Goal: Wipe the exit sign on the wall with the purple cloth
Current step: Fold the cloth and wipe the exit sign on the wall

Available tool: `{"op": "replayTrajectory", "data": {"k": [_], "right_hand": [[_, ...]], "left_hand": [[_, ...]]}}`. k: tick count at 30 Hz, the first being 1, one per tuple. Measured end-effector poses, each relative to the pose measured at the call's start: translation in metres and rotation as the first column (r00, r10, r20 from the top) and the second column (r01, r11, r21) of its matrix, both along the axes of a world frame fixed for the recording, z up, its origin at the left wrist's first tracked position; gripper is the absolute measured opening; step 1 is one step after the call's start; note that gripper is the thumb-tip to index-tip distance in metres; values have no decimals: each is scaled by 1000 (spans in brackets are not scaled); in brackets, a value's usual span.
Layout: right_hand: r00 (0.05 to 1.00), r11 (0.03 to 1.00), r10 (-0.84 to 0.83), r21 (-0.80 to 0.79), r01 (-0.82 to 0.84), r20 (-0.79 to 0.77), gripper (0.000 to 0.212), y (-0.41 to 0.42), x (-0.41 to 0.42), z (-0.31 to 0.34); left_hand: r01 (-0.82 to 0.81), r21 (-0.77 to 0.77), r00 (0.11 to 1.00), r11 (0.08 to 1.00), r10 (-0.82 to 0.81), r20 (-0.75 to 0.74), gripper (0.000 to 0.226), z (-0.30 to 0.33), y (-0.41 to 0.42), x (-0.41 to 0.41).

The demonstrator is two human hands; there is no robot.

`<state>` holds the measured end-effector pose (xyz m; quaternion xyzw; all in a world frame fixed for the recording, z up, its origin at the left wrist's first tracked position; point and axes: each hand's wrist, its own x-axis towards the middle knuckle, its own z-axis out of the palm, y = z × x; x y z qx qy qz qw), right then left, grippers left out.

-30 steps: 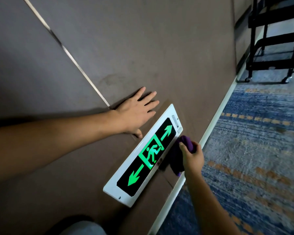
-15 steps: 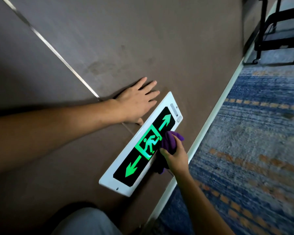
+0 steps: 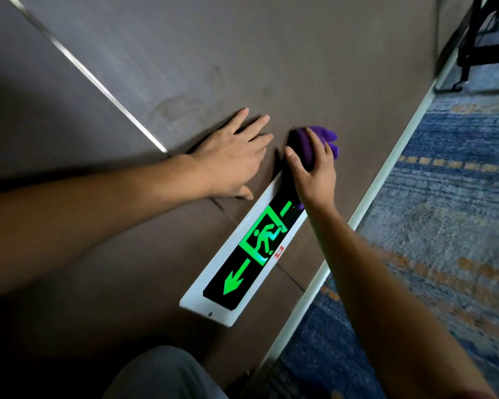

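Observation:
The exit sign [image 3: 244,267], a white frame with a black panel, green running figure and green arrows, is mounted low on the brown wall. My right hand [image 3: 314,171] presses the bunched purple cloth [image 3: 311,142] onto the sign's far end and covers it. My left hand [image 3: 234,156] lies flat and open on the wall just left of that end, holding nothing.
A pale skirting strip [image 3: 366,208] runs where the wall meets the blue and orange patterned carpet [image 3: 444,226]. A black wheeled cart [image 3: 478,47] stands on the carpet at the top right. My knee [image 3: 162,375] shows at the bottom.
My right hand has carried the cloth from the sign's lower edge near the middle up to its far end. The left hand stays flat on the wall.

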<state>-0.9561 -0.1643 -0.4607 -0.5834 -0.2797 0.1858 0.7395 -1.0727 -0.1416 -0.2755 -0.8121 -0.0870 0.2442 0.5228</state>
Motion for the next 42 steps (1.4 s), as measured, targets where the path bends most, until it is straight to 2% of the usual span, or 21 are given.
{"op": "replayTrajectory", "data": {"k": [3,8,16,18,21,24,27,29,37,42], "right_hand": [[993,997,-72,-40,69,-92,55,2,-20,-23],[952,987,-122,-136,86,-280,51,2,-29,-61],[868,972,-140,-235,28,-477,50,-9,-28,-77],[874,979,-160,-187,81,-459,51,-9,-31,-56],[939,987,-159,-68,145,-306,53,3,-34,-27],[961,985,-161,23,171,-227,47,10,-32,-12],[951,979,-192,18,202,-243,32,8,-35,-19],[941,978,-195,22,209,-275,30,4,-49,-17],[960,994,-109,-3,112,-256,37,-53,-173,-47],[972,990,-142,-29,139,-187,39,-47,-170,-40]], "left_hand": [[-1,15,1000,1000,1,-6,104,-4,5,-4],[-11,-6,1000,1000,11,-21,102,-20,2,1],[-52,-27,998,998,51,-30,98,-9,1,2],[-46,-24,999,999,46,10,100,-2,4,5],[-35,-36,997,999,37,72,102,7,5,12],[-65,-9,997,998,65,31,101,11,2,13],[-60,-34,998,998,61,27,101,14,2,14],[-62,-16,998,998,63,22,102,16,3,14],[-62,24,998,998,62,1,107,22,-1,5],[-55,17,997,998,54,61,108,28,-5,-11]]}}
